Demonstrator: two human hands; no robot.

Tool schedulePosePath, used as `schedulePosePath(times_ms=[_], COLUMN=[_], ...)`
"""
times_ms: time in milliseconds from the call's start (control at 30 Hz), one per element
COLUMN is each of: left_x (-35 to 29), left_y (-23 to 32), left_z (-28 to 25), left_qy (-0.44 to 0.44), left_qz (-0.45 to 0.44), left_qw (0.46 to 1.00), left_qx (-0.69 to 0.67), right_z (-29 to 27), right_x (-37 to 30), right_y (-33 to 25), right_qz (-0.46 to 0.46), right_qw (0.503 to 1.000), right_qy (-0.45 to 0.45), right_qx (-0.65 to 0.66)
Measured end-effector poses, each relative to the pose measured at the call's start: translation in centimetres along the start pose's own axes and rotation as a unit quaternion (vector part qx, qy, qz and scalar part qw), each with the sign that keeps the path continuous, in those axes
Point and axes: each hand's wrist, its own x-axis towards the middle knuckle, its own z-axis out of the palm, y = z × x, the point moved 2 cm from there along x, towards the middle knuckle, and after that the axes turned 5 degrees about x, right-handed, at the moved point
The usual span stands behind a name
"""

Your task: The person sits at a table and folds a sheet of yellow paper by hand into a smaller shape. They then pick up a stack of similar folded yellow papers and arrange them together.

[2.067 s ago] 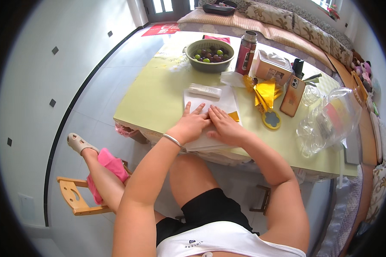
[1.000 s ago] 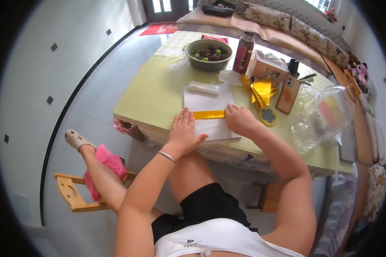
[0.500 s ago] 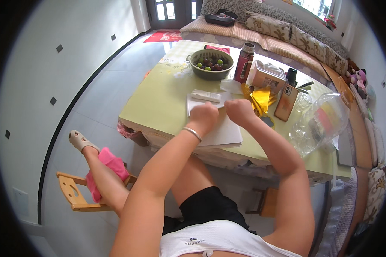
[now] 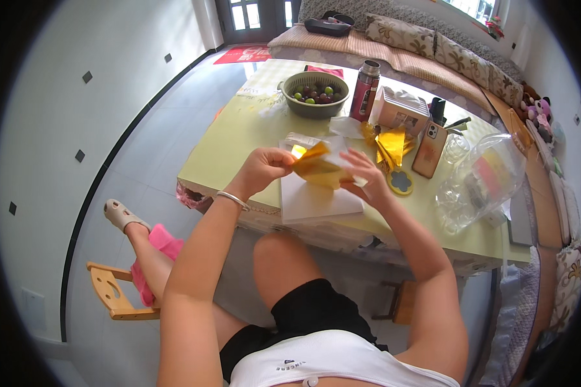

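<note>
My left hand (image 4: 268,169) is closed in a pinch on the left end of a shiny gold foil sheet (image 4: 317,168). The sheet stretches to my right hand (image 4: 366,175), where thumb and fingers meet its right edge; the other fingers are spread and slightly blurred. Something pale and see-through shows behind the foil. Beneath my hands lies a stack of white paper (image 4: 319,205), and a white wrapped item (image 4: 301,139) rests at its far end, partly covered. More crumpled gold foil (image 4: 392,147) lies right of my right hand, beside a yellow-rimmed, flower-patterned round object (image 4: 400,182).
Across the table (image 4: 232,151) stand a colander (image 4: 316,111) of grapes, a red thermos (image 4: 366,90) and a tissue box (image 4: 400,111). A phone (image 4: 429,150) leans by the box. Clear plastic packaging (image 4: 481,184) takes up the right side. A wooden chair (image 4: 113,293) stands lower left.
My closed hands, close together before, have moved apart. The gold foil sheet now shows spread between them. My left hand moved left, and my right hand's fingers have partly opened out.
</note>
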Motion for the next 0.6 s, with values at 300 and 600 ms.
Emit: schedulePosePath(times_ms=[300, 600], left_x=[0.6, -4.7], left_y=[-0.9, 3.7], left_z=[1.0, 10.0], left_qy=[-0.11, 0.013], left_qz=[-0.067, 0.174], left_qw=[0.992, 0.815], left_qx=[0.013, 0.553], right_z=[0.8, 2.0], right_x=[-2.3, -4.0], right_y=[-8.4, -9.6], right_qz=[-0.143, -0.022], right_qw=[0.942, 0.883], right_qy=[-0.058, -0.047], right_qx=[-0.298, -0.466])
